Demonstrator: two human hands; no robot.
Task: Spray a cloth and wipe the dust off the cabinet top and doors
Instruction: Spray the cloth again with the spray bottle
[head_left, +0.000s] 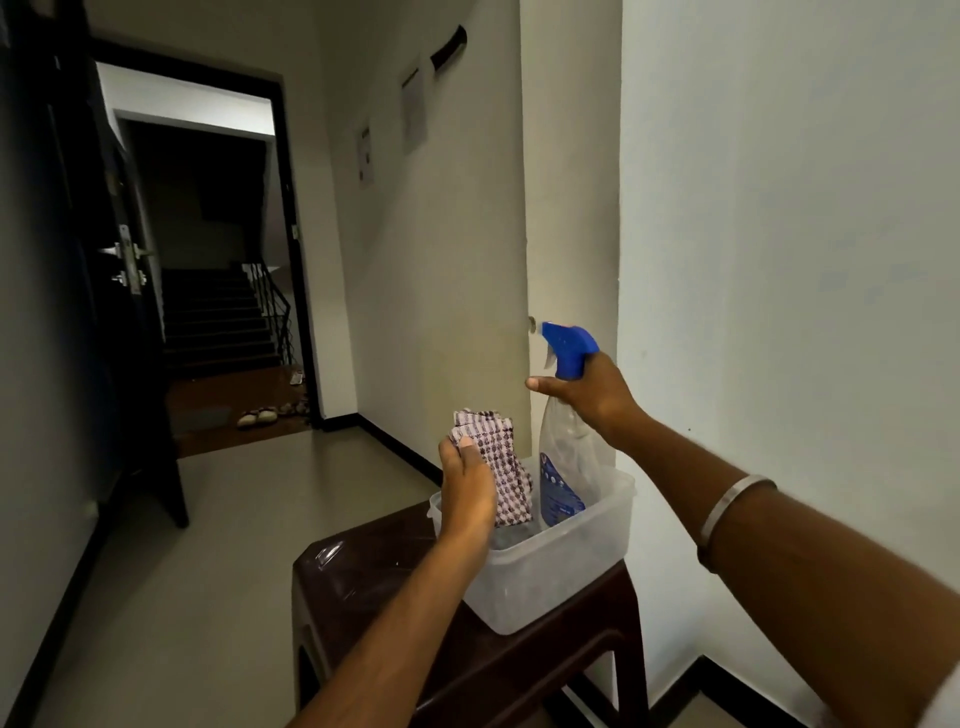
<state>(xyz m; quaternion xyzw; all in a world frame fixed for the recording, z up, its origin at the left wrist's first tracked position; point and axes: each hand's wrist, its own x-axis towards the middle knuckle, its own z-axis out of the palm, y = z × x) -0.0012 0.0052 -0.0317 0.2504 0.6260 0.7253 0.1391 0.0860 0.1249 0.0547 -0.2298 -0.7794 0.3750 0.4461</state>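
Right forearm, wearing a metal bangle (735, 519), reaches in from the lower right corner; its right hand (589, 397) is wrapped around the neck of a clear spray bottle (563, 457) just below the blue trigger head (569, 345), with the forefinger held out straight and not on the trigger. Left hand (467, 483) grips a folded checked cloth (493, 457), thumb on top. Both items are held just above or partly within a translucent plastic tub (550, 582), which stands on a dark brown stool (384, 587).

Step in hand, as judged: gathering the supplies, with spraying not yet begun. The nozzle points left, above the cloth rather than at it. The next move likely calls for lifting the bottle clear of the tub, shifting a finger onto the trigger and aiming the nozzle at the cloth.

Hidden or unclear: no cabinet can be identified with certainty; the pale tall panel (467, 260) behind the hands, with a small knob (532, 323) at its edge, may be a door. The bottle's base and liquid level are masked by the tub wall. The label print is too small to read. The hallway (218, 291) beyond is dim.
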